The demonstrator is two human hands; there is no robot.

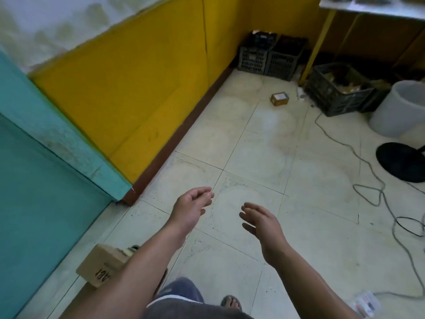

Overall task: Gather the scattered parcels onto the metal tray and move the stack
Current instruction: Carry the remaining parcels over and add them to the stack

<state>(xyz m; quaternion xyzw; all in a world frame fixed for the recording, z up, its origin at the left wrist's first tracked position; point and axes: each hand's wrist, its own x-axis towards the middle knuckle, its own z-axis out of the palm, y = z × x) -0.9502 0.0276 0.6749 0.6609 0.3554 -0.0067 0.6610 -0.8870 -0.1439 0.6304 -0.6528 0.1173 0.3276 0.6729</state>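
Both hands empty: left hand (192,204) and right hand (262,221) held apart, fingers loose, over tiled floor (253,157), well short of black crate (338,93). Likely stretched forward ready for a pickup. Small brown parcel (279,99) lies on floor near crate, not touching it; probable target. Larger cardboard box (101,265) far from crate, partly hidden under left forearm. No metal tray in view. Cable (368,162) trails across floor from crate side: trip risk.

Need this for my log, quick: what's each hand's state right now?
Left hand: open, holding nothing.
Right hand: open, holding nothing.
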